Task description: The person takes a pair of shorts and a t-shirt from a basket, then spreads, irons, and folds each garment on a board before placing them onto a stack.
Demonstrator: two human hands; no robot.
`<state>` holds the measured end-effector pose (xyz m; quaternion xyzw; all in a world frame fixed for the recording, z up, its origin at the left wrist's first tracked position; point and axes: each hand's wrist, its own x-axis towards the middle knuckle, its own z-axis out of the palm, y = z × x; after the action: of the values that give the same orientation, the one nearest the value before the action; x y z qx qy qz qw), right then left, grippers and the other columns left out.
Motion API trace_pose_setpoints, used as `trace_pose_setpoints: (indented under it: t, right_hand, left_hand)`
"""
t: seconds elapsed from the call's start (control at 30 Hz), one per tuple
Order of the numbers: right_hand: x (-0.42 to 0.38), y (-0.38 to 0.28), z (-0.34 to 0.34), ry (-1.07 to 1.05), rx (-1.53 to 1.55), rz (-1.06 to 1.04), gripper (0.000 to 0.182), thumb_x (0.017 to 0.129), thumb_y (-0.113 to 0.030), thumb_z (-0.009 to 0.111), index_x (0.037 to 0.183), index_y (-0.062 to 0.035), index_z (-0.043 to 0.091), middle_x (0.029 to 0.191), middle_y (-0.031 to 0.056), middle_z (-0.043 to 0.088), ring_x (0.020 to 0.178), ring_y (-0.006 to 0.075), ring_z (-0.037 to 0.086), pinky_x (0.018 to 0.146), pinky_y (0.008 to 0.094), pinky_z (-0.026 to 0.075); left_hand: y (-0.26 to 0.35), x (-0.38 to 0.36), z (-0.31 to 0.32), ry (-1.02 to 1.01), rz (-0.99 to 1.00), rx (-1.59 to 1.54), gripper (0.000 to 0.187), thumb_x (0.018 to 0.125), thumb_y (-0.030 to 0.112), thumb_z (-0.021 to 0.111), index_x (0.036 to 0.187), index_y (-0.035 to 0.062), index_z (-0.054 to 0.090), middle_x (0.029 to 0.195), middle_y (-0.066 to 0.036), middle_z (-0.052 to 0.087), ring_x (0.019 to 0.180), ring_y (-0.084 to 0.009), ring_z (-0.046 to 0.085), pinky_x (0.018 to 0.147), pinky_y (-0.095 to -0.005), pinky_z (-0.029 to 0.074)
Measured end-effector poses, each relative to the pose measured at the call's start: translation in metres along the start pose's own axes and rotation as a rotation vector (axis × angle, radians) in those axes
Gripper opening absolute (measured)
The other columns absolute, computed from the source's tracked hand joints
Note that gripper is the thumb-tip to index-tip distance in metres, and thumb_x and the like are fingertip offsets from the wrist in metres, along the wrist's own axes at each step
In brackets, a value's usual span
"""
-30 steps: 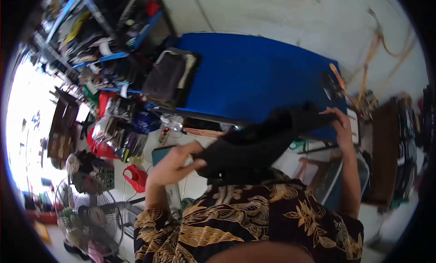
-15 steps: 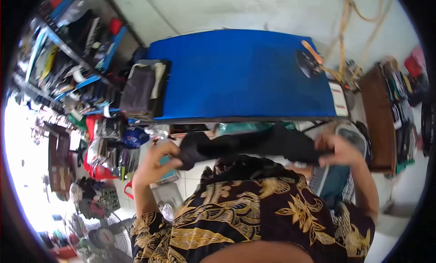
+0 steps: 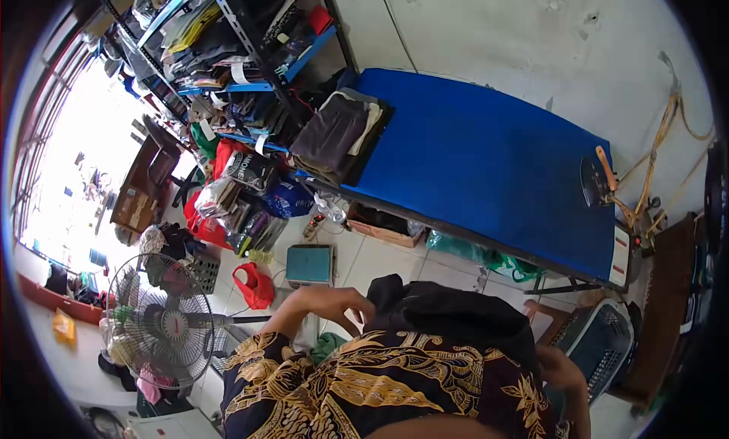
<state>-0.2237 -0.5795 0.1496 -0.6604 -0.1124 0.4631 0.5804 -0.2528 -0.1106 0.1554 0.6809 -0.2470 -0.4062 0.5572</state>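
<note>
A black cloth [image 3: 456, 310] is bunched in front of the patterned shirt, between my two hands. My left hand [image 3: 334, 306] is at the cloth's left end, with its fingers curled against the dark edge. On the right, my right hand [image 3: 560, 367] holds the lower right side of the cloth, and its fingertips are partly hidden by the fabric. Beyond the cloth stands a table with a blue cover [image 3: 486, 158]. Folded dark garments [image 3: 332, 134] lie stacked at its left end.
An iron [image 3: 598, 179] rests at the table's right end. Shelves of folded clothes [image 3: 228, 82] stand at the left. A fan [image 3: 163, 321], a red bag [image 3: 254, 286] and a green scale [image 3: 310, 264] are at lower left; a grey basket [image 3: 607, 325] is at right.
The view has turned and shifted toward the left side of the room. The black cloth, stretched out between my hands before, is now lower and bunched close to the shirt.
</note>
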Motion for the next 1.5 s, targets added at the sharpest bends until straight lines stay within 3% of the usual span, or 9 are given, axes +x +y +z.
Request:
trace_pose_setpoints:
  t: [0.23, 0.33, 0.47, 0.63, 1.1, 1.2, 1.27, 1.37, 1.5]
  right_hand:
    - [-0.001, -0.055, -0.032, 0.218, -0.388, 0.056, 0.021, 0.068, 0.0, 0.058, 0.087, -0.0019, 0.049, 0.081, 0.0037, 0.049, 0.077, 0.0106, 0.047, 0.067, 0.0243, 0.04]
    - [-0.028, -0.091, -0.053, 0.458, -0.568, -0.429, 0.022, 0.069, -0.009, 0.063, 0.084, -0.0041, 0.047, 0.079, 0.0034, 0.044, 0.074, 0.0121, 0.043, 0.066, 0.0243, 0.036]
    - [-0.07, -0.14, -0.039, 0.56, -0.479, -0.344, 0.02, 0.071, -0.008, 0.061, 0.085, -0.0024, 0.047, 0.079, 0.0052, 0.04, 0.073, 0.0155, 0.042, 0.066, 0.0242, 0.035]
    - [-0.083, -0.139, -0.038, 1.216, -1.304, -0.499, 0.017, 0.085, -0.007, 0.045, 0.099, 0.0015, 0.047, 0.093, 0.0119, 0.047, 0.085, 0.0235, 0.048, 0.074, 0.0272, 0.038]
    - [-0.049, -0.036, -0.065, 1.833, -1.213, -0.306, 0.022, 0.093, -0.017, 0.04, 0.102, -0.0026, 0.053, 0.09, 0.0159, 0.056, 0.078, 0.0242, 0.057, 0.066, 0.031, 0.044]
    - [-0.046, -0.03, -0.064, 1.675, -1.169, 0.089, 0.022, 0.092, -0.02, 0.043, 0.099, -0.0022, 0.054, 0.082, 0.0181, 0.056, 0.073, 0.0264, 0.058, 0.061, 0.0323, 0.044]
    - [-0.045, -0.02, -0.069, 1.572, -1.189, 0.352, 0.022, 0.092, -0.021, 0.044, 0.097, -0.0014, 0.054, 0.078, 0.019, 0.055, 0.071, 0.0278, 0.058, 0.06, 0.0332, 0.044]
    - [-0.029, 0.019, -0.103, 1.685, -1.251, -0.072, 0.025, 0.087, -0.025, 0.052, 0.093, -0.0015, 0.055, 0.075, 0.0196, 0.056, 0.067, 0.0318, 0.057, 0.056, 0.0355, 0.043]
    - [0.04, 0.03, -0.152, 1.414, -1.305, 0.02, 0.03, 0.084, -0.03, 0.056, 0.095, -0.0026, 0.056, 0.075, 0.0201, 0.057, 0.064, 0.0356, 0.057, 0.054, 0.039, 0.043]
  left_hand:
    - [0.015, -0.011, -0.024, 0.426, -0.14, 0.351, 0.018, 0.077, -0.001, 0.056, 0.094, 0.0014, 0.053, 0.091, -0.009, 0.058, 0.084, -0.018, 0.057, 0.073, -0.0299, 0.046]
    - [0.05, -0.02, -0.039, 0.708, 0.097, 0.422, 0.016, 0.075, -0.006, 0.053, 0.09, 0.0013, 0.052, 0.091, -0.01, 0.056, 0.083, -0.0208, 0.057, 0.072, -0.0302, 0.046]
    - [0.083, -0.013, -0.035, 1.096, 0.279, 0.658, 0.022, 0.069, -0.013, 0.048, 0.086, 0.0005, 0.052, 0.087, -0.01, 0.055, 0.079, -0.0219, 0.055, 0.07, -0.0308, 0.045]
    - [0.072, 0.015, -0.039, 1.738, 0.751, 1.1, 0.024, 0.062, -0.014, 0.049, 0.082, -0.0009, 0.054, 0.076, -0.015, 0.056, 0.067, -0.0288, 0.057, 0.059, -0.032, 0.046]
    - [0.071, 0.014, -0.061, 1.287, 0.315, 0.919, 0.018, 0.068, 0.011, 0.068, 0.076, 0.0026, 0.055, 0.067, -0.009, 0.056, 0.06, -0.0271, 0.055, 0.05, -0.0335, 0.041]
    - [0.042, 0.014, -0.083, 0.548, 0.022, 0.723, 0.028, 0.066, 0.022, 0.072, 0.068, 0.0008, 0.055, 0.067, -0.01, 0.057, 0.057, -0.0239, 0.056, 0.052, -0.0308, 0.043]
    - [0.044, 0.01, -0.091, 0.647, 0.025, 0.69, 0.026, 0.066, 0.019, 0.072, 0.068, 0.0002, 0.055, 0.067, -0.009, 0.057, 0.058, -0.0221, 0.056, 0.053, -0.0306, 0.043]
    - [0.036, 0.017, -0.109, 0.776, 0.007, 0.584, 0.019, 0.067, 0.005, 0.069, 0.074, -0.0005, 0.052, 0.072, -0.008, 0.054, 0.066, -0.0175, 0.054, 0.057, -0.0288, 0.042]
    - [-0.018, 0.06, -0.149, 0.898, -0.026, 0.656, 0.018, 0.07, -0.007, 0.055, 0.084, -0.0006, 0.047, 0.08, -0.013, 0.05, 0.076, -0.0268, 0.052, 0.065, -0.0334, 0.042]
